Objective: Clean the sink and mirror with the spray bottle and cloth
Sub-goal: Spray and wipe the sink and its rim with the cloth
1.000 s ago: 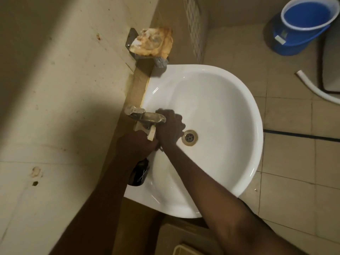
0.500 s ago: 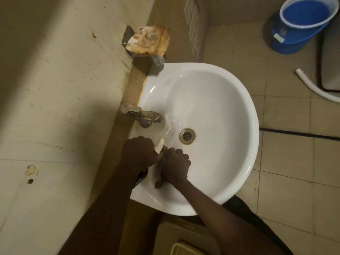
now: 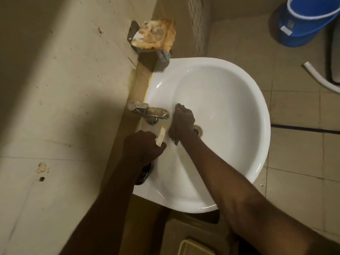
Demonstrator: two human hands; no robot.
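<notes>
A white sink [image 3: 239, 111] hangs on the tiled wall, with a metal tap [image 3: 152, 113] at its left edge and a drain [image 3: 199, 130] partly covered by my right hand. My right hand [image 3: 183, 120] presses a dark cloth [image 3: 173, 136] against the basin wall just right of the tap. My left hand [image 3: 142, 148] grips a dark spray bottle [image 3: 144, 174] over the sink's left rim; its pale yellow nozzle [image 3: 160, 136] sticks out above my fingers and its body shows below my wrist. No mirror is in view.
A metal wall holder with a stained orange-white rag [image 3: 155, 36] sits above the sink's far corner. A blue bucket [image 3: 305, 21] and a white hose [image 3: 320, 78] stand on the tiled floor at the right. A beige bin [image 3: 195, 247] is below the sink.
My right hand with the cloth swept from near the tap down to the near basin wall and back up beside the tap. My left hand with the bottle stayed at the left rim.
</notes>
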